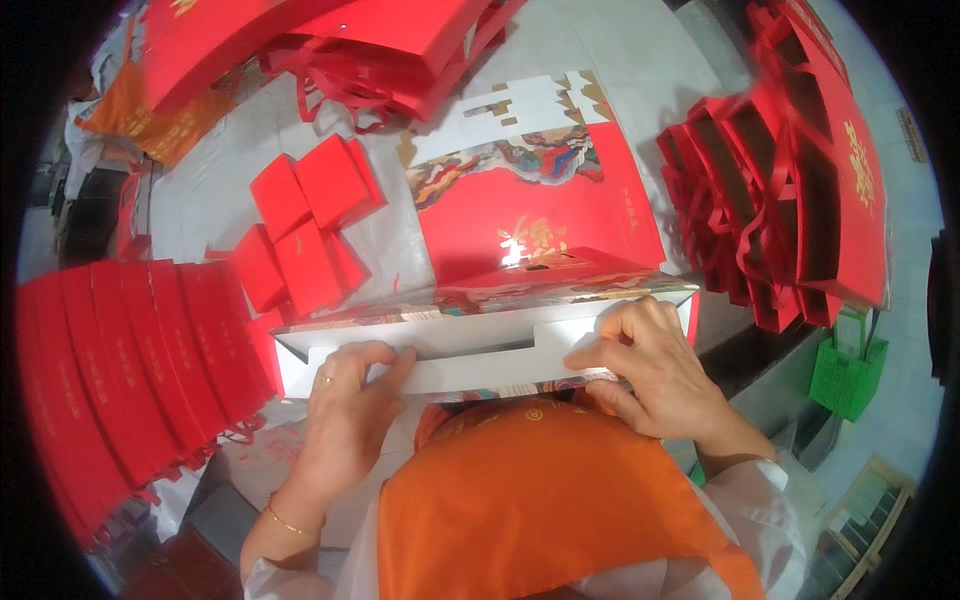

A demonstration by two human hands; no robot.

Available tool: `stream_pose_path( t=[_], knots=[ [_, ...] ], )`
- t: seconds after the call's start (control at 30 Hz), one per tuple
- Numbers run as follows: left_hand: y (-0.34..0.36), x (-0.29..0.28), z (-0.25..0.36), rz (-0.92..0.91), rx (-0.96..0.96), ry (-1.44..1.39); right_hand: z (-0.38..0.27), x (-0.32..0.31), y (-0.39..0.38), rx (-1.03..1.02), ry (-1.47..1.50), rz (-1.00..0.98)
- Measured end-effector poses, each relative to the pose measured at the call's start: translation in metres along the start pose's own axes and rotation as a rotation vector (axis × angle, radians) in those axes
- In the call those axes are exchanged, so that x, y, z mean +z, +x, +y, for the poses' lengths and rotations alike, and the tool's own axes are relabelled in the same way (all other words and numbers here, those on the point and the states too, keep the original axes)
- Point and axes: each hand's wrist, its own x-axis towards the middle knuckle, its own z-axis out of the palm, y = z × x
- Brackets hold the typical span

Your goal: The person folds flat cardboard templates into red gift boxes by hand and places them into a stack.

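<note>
A red gift box (460,366) with a white inside and patterned edges stands at the table's near edge, against my apron, its open side up. White flaps are folded partly over the opening, leaving a dark slit in the middle. My left hand (348,405) grips the box's left end, fingers bent over the white flap and near rim. At the right end, my right hand (655,368) has its fingers bent on the white flap, with the thumb down by the near wall. Just beyond the box lies a flat red carton (520,220) with a colourful print and white cut-out tabs.
Small red boxes (320,265) cluster left of the flat carton. A long row of red bags (130,370) fills the near left. More red ribbon-handled bags (400,60) lie at the back, others (790,170) stand at the right. A green basket (848,375) hangs beyond the right edge.
</note>
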Motion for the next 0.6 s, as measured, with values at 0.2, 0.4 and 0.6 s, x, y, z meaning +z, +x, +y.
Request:
stream_pose_path(
  t=[0.2,0.4,0.6],
  knots=[
    [0.008,-0.001,0.003,-0.056,0.019,0.028,0.003,0.010,-0.009,0.057,0.064,0.002],
    [0.008,-0.005,0.002,-0.036,0.015,-0.055,0.001,0.016,-0.020,0.054,0.060,0.071],
    [0.000,0.013,-0.011,0.199,0.076,0.014,0.000,0.021,-0.020,0.045,0.101,0.259]
  ],
)
